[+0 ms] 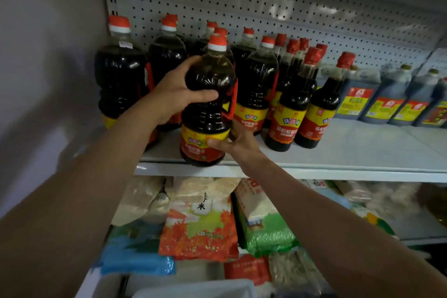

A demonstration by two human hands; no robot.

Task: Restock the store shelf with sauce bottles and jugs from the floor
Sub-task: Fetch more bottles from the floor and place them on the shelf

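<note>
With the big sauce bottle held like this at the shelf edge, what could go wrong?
The sauce bottle seems to stand at the very front edge of the shelf; if the left hand and right hand release early, it might tip off. Pushing it back could knock the crowded bottles behind.

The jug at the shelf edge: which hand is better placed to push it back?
Probably the left hand: it grips the jug high on its shoulder. The right hand holds only the low label.
</note>
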